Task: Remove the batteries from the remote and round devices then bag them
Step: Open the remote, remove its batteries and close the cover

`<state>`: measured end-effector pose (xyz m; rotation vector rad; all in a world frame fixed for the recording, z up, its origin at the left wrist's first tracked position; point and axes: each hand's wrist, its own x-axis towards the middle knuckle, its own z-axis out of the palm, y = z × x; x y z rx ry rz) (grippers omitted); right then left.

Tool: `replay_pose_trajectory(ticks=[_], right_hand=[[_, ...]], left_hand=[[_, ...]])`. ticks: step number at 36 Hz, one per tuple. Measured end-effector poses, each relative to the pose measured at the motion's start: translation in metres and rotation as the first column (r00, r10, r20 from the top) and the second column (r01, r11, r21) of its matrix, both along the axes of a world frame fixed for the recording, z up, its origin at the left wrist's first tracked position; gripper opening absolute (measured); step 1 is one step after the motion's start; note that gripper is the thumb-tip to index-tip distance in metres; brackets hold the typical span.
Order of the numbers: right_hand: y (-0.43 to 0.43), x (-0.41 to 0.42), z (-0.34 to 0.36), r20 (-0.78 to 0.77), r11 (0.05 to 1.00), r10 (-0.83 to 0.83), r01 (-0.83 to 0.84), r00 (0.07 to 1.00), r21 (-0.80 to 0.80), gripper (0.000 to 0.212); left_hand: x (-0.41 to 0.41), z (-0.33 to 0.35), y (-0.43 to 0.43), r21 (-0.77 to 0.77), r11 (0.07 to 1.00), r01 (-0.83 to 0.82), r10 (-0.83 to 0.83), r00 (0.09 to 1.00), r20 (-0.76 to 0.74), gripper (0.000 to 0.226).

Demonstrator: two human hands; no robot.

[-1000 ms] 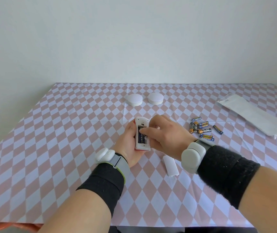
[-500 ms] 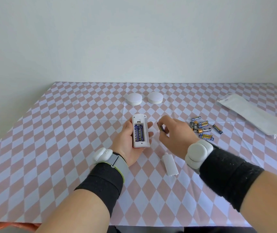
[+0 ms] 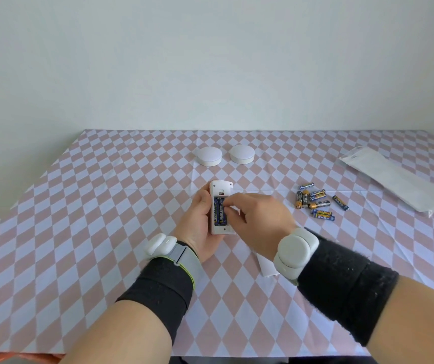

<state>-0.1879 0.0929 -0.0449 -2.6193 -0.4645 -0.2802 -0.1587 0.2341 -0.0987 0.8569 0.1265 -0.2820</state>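
We hold the white rectangular plastic remote in our left hand near the middle of the frame, above the pink-and-white diamond-checked tablecloth; its back faces up, the battery bay lies open, and the fingers curl around the remote's left edge and underside. Two blue cylindrical batteries lie side by side in the bay, lengthwise along the remote. Our right hand comes in from the right with its fingertips bent down onto the right-hand battery at the upper part of the bay; whether they pinch it or only press on it, we cannot tell. Just below the right wrist, in the lower middle of the frame, the white flat plastic battery cover lies on the cloth, partly hidden by the grey wrist-worn device. Toward the upper middle, beyond the remote, two white round puck-shaped devices sit near each other but apart on the cloth. To the right of centre lies a loose cluster of blue-and-gold cylindrical batteries, several touching, one a little apart on the cluster's right. In the upper right of the frame, a white flat plastic bag rests on the cloth, well apart from our hands. Black sleeves cover both forearms just behind the wrists.
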Motion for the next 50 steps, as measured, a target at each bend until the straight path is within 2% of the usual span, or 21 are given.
replay_pose_trajectory(ticks=[4, 8, 14, 23, 31, 40, 46, 48, 50], right_hand=[[0.001, 0.000, 0.001, -0.036, 0.989, -0.009, 0.004, 0.999, -0.150, 0.028], [0.002, -0.001, -0.002, 0.004, 0.967, -0.032, 0.032, 0.999, -0.251, 0.027], [0.004, 0.000, -0.002, -0.021, 0.957, -0.074, 0.066, 0.997, -0.282, 0.025], [0.006, 0.001, 0.003, -0.107, 0.977, -0.085, 0.062, 0.991, -0.202, 0.025], [0.002, 0.001, 0.004, -0.159, 0.997, -0.065, 0.057, 0.985, -0.057, 0.021], [-0.003, -0.002, -0.001, 0.025, 0.985, 0.027, -0.030, 0.999, 0.172, 0.017], [-0.013, 0.008, 0.009, 0.050, 0.911, -0.155, 0.124, 0.987, 0.392, 0.009], [-0.021, 0.017, 0.013, -0.026, 0.895, -0.218, 0.210, 0.976, 0.393, 0.008], [-0.032, 0.028, 0.012, -0.121, 0.907, -0.251, 0.277, 0.960, 0.317, 0.006]], left_hand=[[-0.002, 0.001, -0.001, 0.014, 1.000, 0.013, -0.013, 1.000, 0.022, 0.043], [-0.002, 0.001, -0.002, 0.025, 1.000, 0.007, -0.008, 1.000, 0.018, 0.041], [-0.003, 0.003, -0.004, 0.013, 1.000, 0.005, -0.005, 1.000, 0.009, 0.038], [-0.003, 0.004, -0.004, 0.051, 0.999, 0.006, -0.007, 1.000, 0.022, 0.039], [-0.005, 0.005, -0.005, 0.066, 0.998, 0.024, -0.025, 0.999, 0.022, 0.038], [-0.006, 0.006, -0.005, 0.039, 0.999, 0.038, -0.039, 0.998, 0.042, 0.040], [-0.004, 0.004, -0.005, 0.019, 0.999, -0.028, 0.028, 1.000, -0.014, 0.040], [-0.004, 0.007, -0.005, 0.025, 0.999, -0.036, 0.037, 0.999, -0.030, 0.041], [-0.004, 0.009, -0.006, 0.038, 0.999, -0.036, 0.037, 0.998, -0.045, 0.042]])
